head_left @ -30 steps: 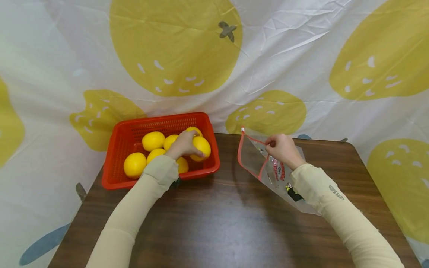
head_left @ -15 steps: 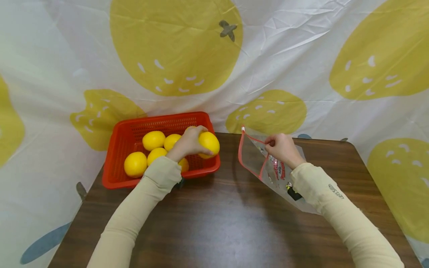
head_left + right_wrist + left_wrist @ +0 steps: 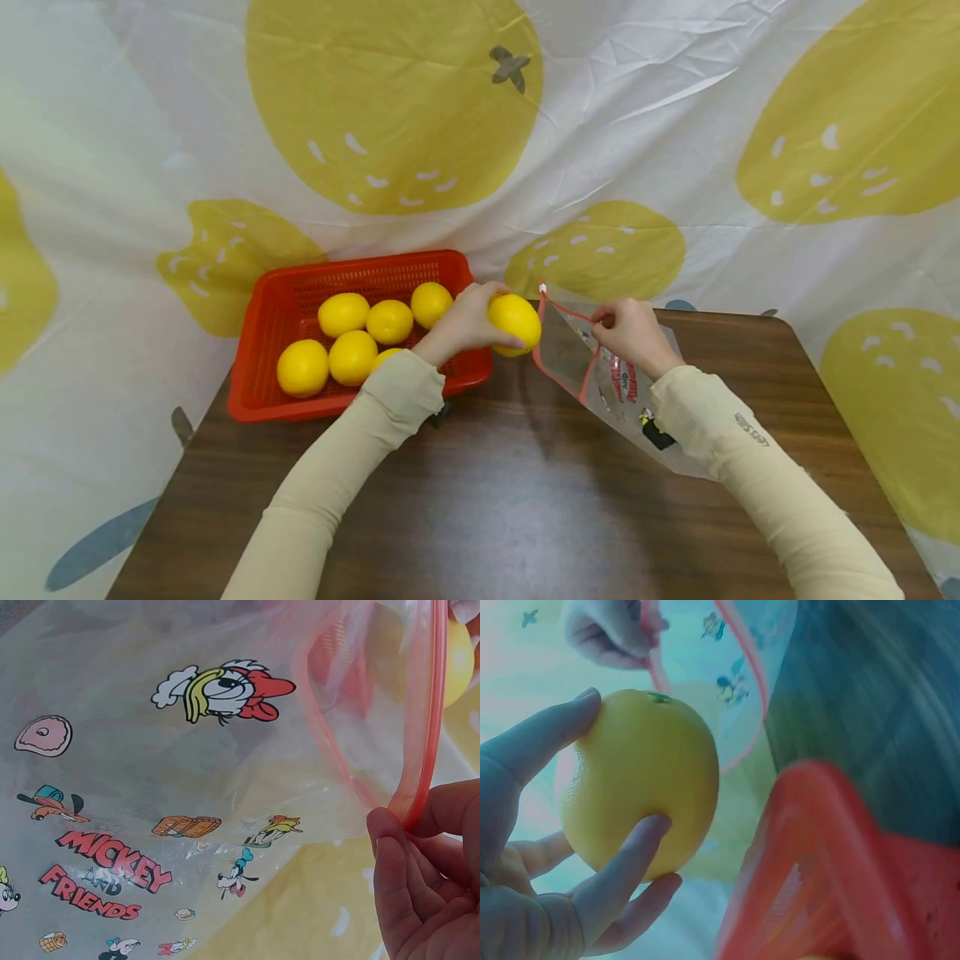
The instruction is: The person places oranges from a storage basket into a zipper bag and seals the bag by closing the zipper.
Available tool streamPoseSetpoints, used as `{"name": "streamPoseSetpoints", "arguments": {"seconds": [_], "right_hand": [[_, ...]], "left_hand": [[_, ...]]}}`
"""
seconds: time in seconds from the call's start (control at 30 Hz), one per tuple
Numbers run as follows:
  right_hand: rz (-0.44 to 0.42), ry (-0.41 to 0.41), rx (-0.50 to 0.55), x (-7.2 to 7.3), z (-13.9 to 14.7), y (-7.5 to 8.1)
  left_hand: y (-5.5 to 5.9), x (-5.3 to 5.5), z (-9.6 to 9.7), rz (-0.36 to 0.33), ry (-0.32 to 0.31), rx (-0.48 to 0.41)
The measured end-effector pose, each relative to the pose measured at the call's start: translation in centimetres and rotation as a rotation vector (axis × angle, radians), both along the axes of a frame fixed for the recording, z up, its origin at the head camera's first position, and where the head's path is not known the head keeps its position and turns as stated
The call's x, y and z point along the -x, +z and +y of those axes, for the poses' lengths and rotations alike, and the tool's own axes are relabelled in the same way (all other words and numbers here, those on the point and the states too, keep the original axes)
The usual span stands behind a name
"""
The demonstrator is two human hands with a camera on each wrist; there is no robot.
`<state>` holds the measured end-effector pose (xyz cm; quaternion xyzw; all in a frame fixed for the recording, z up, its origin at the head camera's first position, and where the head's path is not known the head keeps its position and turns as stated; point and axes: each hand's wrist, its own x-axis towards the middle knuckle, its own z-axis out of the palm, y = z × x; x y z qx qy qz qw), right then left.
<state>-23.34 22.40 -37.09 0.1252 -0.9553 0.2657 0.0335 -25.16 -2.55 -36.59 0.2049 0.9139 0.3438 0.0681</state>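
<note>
My left hand (image 3: 468,323) grips a yellow citrus fruit (image 3: 516,325) with thumb and fingers spread round it, a green stem mark showing on the fruit (image 3: 641,780) in the left wrist view. It is held in the air between the red basket (image 3: 468,382) and the mouth of a clear zip bag (image 3: 626,392). My right hand (image 3: 636,337) pinches the bag's red zip edge (image 3: 424,735) between thumb and fingers, and the mouth gapes toward the fruit. Cartoon figures and red lettering are printed on the bag (image 3: 112,780). Nothing shows inside it.
Several more yellow fruits (image 3: 302,368) lie in the red basket at the back left of the brown wooden table (image 3: 510,500). Behind it hangs a white cloth (image 3: 637,125) with large yellow fruit prints. A white slider (image 3: 543,288) sits at the bag's upper corner.
My left hand has lifted the fruit out of the basket and carried it right, over the basket's rim and up to the bag's mouth. My right hand and the bag have stayed put.
</note>
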Motion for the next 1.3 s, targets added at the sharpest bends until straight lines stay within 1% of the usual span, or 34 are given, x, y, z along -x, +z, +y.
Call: {"name": "streamPoseSetpoints", "arguments": {"seconds": [0.17, 0.23, 0.37, 0.47, 0.6, 0.73, 0.9, 1.0, 1.13, 1.3], "right_hand": [[-0.002, 0.000, 0.011, 0.0, 0.0, 0.0], [0.020, -0.005, 0.016, 0.0, -0.1, 0.0], [0.035, -0.011, 0.011, -0.1, -0.3, 0.0], [0.028, -0.014, -0.001, 0.0, -0.3, 0.0], [0.038, -0.029, 0.001, -0.1, -0.4, 0.2], [0.043, -0.029, 0.015, -0.4, -0.5, 0.6], [0.017, -0.038, 0.025, -0.6, -0.7, 1.1], [0.010, -0.063, 0.016, -0.6, -0.7, 1.4], [0.025, -0.082, 0.000, -0.5, -0.7, 1.5], [0.056, -0.076, -0.001, -0.4, -0.6, 1.4]], "left_hand": [[-1.0, 0.0, 1.6, -0.008, -0.004, -0.030], [-1.3, 0.0, 2.2, -0.018, -0.004, -0.052], [-1.9, 0.0, 3.0, -0.040, -0.013, -0.100], [-2.2, -0.1, 3.4, -0.061, -0.015, -0.111], [-2.4, -0.1, 3.8, -0.064, -0.007, -0.077], [-2.6, 0.0, 4.1, -0.051, -0.009, -0.031], [-2.7, 0.1, 4.2, -0.029, -0.017, 0.023], [-2.7, 0.1, 4.3, -0.027, -0.020, 0.053], [-2.9, 0.0, 4.3, -0.036, -0.021, 0.082], [-2.9, -0.1, 4.3, -0.048, -0.024, 0.106]]}}
